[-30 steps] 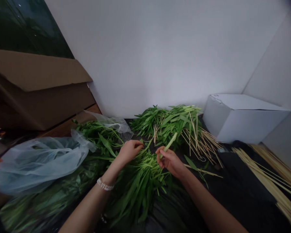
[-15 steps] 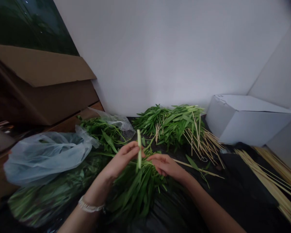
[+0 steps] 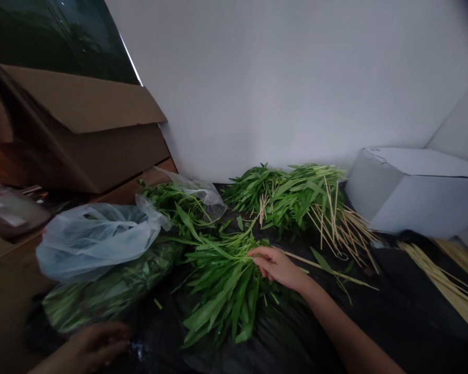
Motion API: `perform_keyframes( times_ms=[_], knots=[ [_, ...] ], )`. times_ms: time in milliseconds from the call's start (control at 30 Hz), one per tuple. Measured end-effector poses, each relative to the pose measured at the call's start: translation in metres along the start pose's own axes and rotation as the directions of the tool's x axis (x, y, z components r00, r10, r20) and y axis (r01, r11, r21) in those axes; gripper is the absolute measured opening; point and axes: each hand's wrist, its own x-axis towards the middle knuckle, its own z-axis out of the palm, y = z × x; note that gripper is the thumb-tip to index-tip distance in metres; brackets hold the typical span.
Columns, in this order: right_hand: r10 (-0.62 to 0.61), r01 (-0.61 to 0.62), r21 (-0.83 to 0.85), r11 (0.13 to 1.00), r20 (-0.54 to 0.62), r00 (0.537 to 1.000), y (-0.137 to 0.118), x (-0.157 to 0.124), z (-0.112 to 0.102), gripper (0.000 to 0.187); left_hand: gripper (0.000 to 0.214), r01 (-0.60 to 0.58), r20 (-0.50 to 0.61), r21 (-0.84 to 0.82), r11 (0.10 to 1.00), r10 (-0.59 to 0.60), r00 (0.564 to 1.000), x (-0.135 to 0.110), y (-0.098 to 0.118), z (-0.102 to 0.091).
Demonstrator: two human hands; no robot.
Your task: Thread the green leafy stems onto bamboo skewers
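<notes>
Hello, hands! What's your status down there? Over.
Left hand low, near bagged greens; blurred, grip unclear. Right hand at the leafy bunch, grip unclear. Possible snag: pale stick lying close beside right hand.

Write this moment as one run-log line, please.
right hand: at leafy bunch | left hand: blurred, near bagged greens | thin sticks: beside far leafy pile | white box: right of pile
</notes>
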Motion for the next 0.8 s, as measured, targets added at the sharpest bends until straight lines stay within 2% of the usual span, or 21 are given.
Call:
perform_keyframes(
  times_ms=[67, 133, 233, 300, 367, 433, 500, 667, 800],
  knots=[
    [-0.008, 0.008, 0.003, 1.0, -0.004, 1.0, 0.001, 0.0, 0.001, 0.026, 0.042, -0.04, -0.001, -0.042, 0.998, 0.04, 0.999, 0.014, 0.04, -0.007],
    [-0.013, 0.014, 0.006, 1.0, -0.014, 1.0, 0.003, 0.001, 0.002, 0.024, 0.038, -0.174, -0.059, -0.043, 0.984, 0.171, 0.984, 0.037, 0.09, -0.006],
    [-0.037, 0.037, -0.002, 0.999, -0.027, 0.999, 0.008, 0.002, 0.006, 0.021, 0.03, -0.424, -0.143, -0.005, 0.906, 0.419, 0.897, 0.082, 0.157, 0.015],
    [-0.072, 0.071, -0.015, 0.997, -0.038, 0.997, 0.01, 0.003, 0.007, 0.02, 0.027, -0.515, -0.157, 0.085, 0.853, 0.521, 0.839, 0.115, 0.184, 0.036],
    [-0.101, 0.099, -0.031, 0.995, -0.047, 0.994, 0.011, 0.003, 0.008, 0.018, 0.022, -0.5, -0.145, 0.265, 0.824, 0.547, 0.825, 0.144, 0.197, 0.056],
    [-0.109, 0.107, -0.045, 0.993, -0.051, 0.993, 0.01, 0.003, 0.008, 0.016, 0.02, -0.379, -0.148, 0.456, 0.805, 0.488, 0.86, 0.165, 0.201, 0.072],
    [-0.095, 0.093, -0.055, 0.994, -0.044, 0.995, 0.009, 0.003, 0.008, 0.015, 0.018, -0.3, -0.145, 0.537, 0.789, 0.437, 0.888, 0.177, 0.202, 0.082],
    [-0.083, 0.081, -0.049, 0.995, -0.037, 0.996, 0.009, 0.003, 0.008, 0.014, 0.022, -0.313, -0.08, 0.495, 0.81, 0.402, 0.912, 0.183, 0.202, 0.09],
    [-0.081, 0.078, -0.046, 0.996, -0.044, 0.996, 0.009, 0.003, 0.009, 0.014, 0.022, -0.333, -0.055, 0.439, 0.834, 0.396, 0.917, 0.188, 0.199, 0.084]
  ],
)
